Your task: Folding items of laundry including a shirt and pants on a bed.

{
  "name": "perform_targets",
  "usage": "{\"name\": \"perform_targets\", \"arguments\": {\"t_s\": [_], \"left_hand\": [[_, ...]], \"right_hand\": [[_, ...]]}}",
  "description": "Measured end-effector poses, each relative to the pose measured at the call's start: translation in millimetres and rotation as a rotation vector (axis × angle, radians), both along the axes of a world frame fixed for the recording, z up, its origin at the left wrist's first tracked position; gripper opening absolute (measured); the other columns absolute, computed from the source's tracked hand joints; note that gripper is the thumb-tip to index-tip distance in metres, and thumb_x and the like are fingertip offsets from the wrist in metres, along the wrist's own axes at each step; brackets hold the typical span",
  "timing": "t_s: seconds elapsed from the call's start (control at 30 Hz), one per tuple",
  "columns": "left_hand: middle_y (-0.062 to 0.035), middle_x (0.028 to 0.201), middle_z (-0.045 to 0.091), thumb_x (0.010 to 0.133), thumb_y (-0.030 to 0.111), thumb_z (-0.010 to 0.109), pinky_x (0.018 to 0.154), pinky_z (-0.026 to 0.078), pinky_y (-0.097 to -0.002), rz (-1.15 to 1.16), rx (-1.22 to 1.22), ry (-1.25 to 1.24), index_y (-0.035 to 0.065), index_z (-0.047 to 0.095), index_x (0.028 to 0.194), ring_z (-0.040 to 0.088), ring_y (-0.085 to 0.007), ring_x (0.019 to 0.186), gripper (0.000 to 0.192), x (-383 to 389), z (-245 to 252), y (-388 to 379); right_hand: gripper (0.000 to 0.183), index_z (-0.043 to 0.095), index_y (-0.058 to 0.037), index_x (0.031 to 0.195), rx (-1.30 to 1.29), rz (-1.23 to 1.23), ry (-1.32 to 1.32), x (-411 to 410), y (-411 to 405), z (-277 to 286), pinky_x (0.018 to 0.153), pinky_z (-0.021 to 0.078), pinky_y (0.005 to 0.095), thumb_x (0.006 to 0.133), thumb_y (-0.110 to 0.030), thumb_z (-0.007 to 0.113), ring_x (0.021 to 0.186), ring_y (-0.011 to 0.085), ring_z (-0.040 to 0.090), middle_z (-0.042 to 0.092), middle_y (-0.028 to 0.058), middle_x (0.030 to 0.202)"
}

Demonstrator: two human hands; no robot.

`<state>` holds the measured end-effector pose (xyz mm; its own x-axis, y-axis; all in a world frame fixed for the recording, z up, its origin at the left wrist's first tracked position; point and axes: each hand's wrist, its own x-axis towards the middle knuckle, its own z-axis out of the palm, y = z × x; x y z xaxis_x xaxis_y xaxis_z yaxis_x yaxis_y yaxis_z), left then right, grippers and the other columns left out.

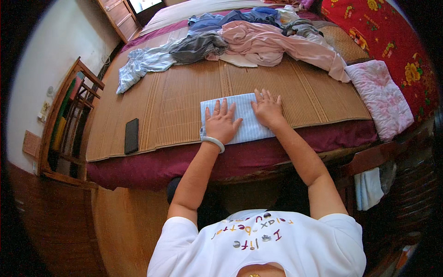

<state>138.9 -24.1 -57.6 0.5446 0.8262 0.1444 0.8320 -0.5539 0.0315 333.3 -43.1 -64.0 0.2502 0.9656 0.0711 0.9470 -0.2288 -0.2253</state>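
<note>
A light blue, white-striped cloth (244,119), folded into a flat rectangle, lies at the near edge of the bamboo mat (180,117) on the bed. My left hand (221,123) rests palm down on its left part, fingers spread, a pale bangle around the wrist. On the cloth's right side lies my right hand (268,109), also palm down, with its fingers a little apart and the fingertips near the far right corner. Neither hand grips anything. The palms hide parts of the cloth.
Loose garments lie across the mat farther back, including a pink cloth (256,41), a dark grey one (197,48) and a pale plaid one (145,64). A black phone (131,136) lies to the left. A folded floral quilt (380,98) sits at the right edge.
</note>
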Motion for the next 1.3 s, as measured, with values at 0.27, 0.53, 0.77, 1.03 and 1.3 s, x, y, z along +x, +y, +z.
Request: {"name": "perform_targets", "arguments": {"t_s": [0.27,0.53,0.77,1.03,1.3], "left_hand": [[-0.0122,0.157,0.026,0.097,0.054,0.036,0.118,0.017,-0.047,0.147,-0.106,-0.032,0.0181,0.029,0.151,0.02,-0.028,0.146,0.065,-19,4,22],[-0.0176,0.154,0.03,0.098,0.049,0.038,0.117,0.02,-0.044,0.105,-0.048,-0.123,0.0138,0.033,0.149,0.024,-0.0344,0.144,0.063,-22,-10,28],[-0.0228,0.149,0.035,0.097,0.044,0.042,0.117,0.021,-0.0453,0.027,0.001,-0.186,0.0102,0.037,0.146,0.028,-0.041,0.14,0.059,-25,-19,34],[-0.0211,0.151,0.033,0.099,0.043,0.039,0.118,0.019,-0.0434,0.055,-0.017,-0.163,0.0104,0.035,0.147,0.025,-0.0384,0.142,0.059,-24,-13,28],[-0.0201,0.152,0.031,0.099,0.044,0.038,0.119,0.018,-0.0424,0.073,-0.039,-0.158,0.0111,0.034,0.148,0.024,-0.0367,0.143,0.059,-23,-11,27]], "right_hand": [[0.058,0.027,-0.0121,0.151,-0.015,-0.019,0.018,0,-1,3,0.116,0.0087,0.0588,0.1,-0.041,0.033,0.147,0.0285,0.019,0.023,0.0151,0.157],[0.062,0.03,-0.0048,0.149,0.061,0.102,-0.167,-12,-2,9,0.117,0.0061,0.0556,0.099,-0.041,0.036,0.147,0.0307,0.017,0.023,0.0164,0.157],[0.069,0.03,-0.0038,0.148,0.039,0.413,-0.066,-60,-15,-10,0.118,0.0047,0.0516,0.097,-0.049,0.039,0.147,0.0275,0.016,0.024,0.0161,0.157],[0.078,0.024,-0.0078,0.152,-0.068,0.306,-0.129,-34,-12,3,0.118,-0.001,0.0492,0.095,-0.061,0.03,0.148,0.0225,0.013,0.018,0.0118,0.159],[0.069,0.024,-0.011,0.152,-0.034,0.077,0.021,7,-5,1,0.117,0.008,0.0547,0.097,-0.052,0.036,0.148,0.0272,0.015,0.019,0.0104,0.159]]}}
